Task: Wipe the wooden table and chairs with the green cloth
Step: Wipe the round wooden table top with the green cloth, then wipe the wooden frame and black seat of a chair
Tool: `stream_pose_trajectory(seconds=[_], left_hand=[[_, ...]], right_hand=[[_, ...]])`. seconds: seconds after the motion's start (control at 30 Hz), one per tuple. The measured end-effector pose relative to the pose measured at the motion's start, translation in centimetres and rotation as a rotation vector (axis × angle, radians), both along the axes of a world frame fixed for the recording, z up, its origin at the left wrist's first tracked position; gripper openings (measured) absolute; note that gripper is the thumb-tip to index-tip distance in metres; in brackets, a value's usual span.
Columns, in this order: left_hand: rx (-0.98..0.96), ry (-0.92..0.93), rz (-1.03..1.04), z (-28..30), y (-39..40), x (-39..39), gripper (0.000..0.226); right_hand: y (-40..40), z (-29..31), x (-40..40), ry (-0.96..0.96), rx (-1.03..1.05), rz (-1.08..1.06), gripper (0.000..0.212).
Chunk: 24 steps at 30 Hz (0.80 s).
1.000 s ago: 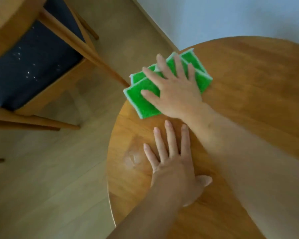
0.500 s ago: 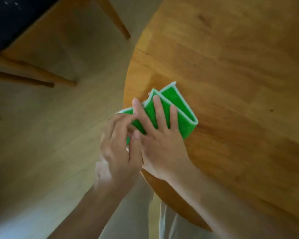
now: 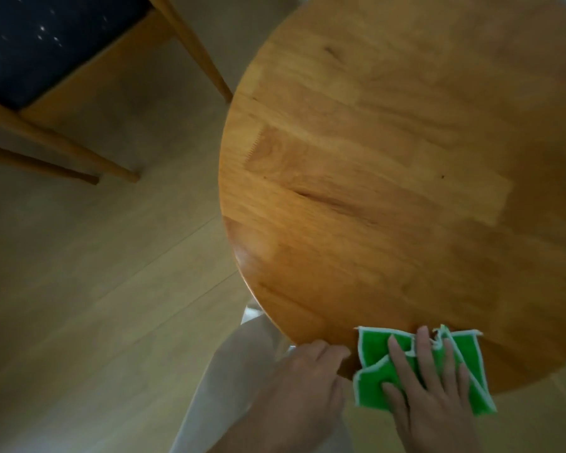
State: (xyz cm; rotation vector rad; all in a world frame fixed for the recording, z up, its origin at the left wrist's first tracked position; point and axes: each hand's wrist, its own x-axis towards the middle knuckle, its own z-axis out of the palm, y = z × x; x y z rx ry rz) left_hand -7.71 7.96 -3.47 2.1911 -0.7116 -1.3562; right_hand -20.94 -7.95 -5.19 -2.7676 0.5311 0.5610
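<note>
The round wooden table fills the right of the view. The green cloth, edged in white and crumpled, lies over the table's near edge and hangs partly past it. My right hand presses flat on the cloth with fingers spread. My left hand rests just left of the cloth at the table's rim, fingers curled against the edge; whether it touches the cloth is unclear. A wooden chair with a dark blue seat stands at the upper left.
Pale wooden floor spreads left of the table. The chair's slanted legs reach toward the table's far-left rim. My light trousers show below the near table edge.
The cloth and my right hand have slid along the rim toward me and to the right. My left hand has let go of the cloth's corner and sits at the table edge.
</note>
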Motion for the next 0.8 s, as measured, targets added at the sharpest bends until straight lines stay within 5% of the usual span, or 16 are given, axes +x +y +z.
stream_pose_trajectory(seconds=[0.13, 0.2, 0.3, 0.47, 0.63, 0.8], left_hand=[[-0.012, 0.117, 0.270, 0.4, -0.9, -1.4, 0.063], [-0.086, 0.189, 0.511, 0.7, -1.0, -0.8, 0.073], [-0.271, 0.250, 0.727, 1.2, 0.3, 1.2, 0.046], [-0.371, 0.217, 0.867, 2.1, 5.4, 5.5, 0.026], [-0.371, 0.238, 0.986, 3.0, 12.7, 10.0, 0.024], [-0.259, 0.048, 0.997, 4.0, 19.8, 13.9, 0.033]], right_hand=[[0.4, 1.6, 1.2, -0.122, 0.169, -0.220, 0.072], [1.8, 2.6, 3.1, -0.248, 0.374, -0.354, 0.056], [3.9, 3.7, 6.5, -0.368, 0.642, -0.418, 0.026], [8.2, 4.6, 11.7, -0.285, 1.059, -0.473, 0.036], [13.1, 5.2, 16.4, -0.083, 1.105, -0.415, 0.027], [19.0, 5.9, 21.2, 0.022, 0.900, -0.318, 0.032]])
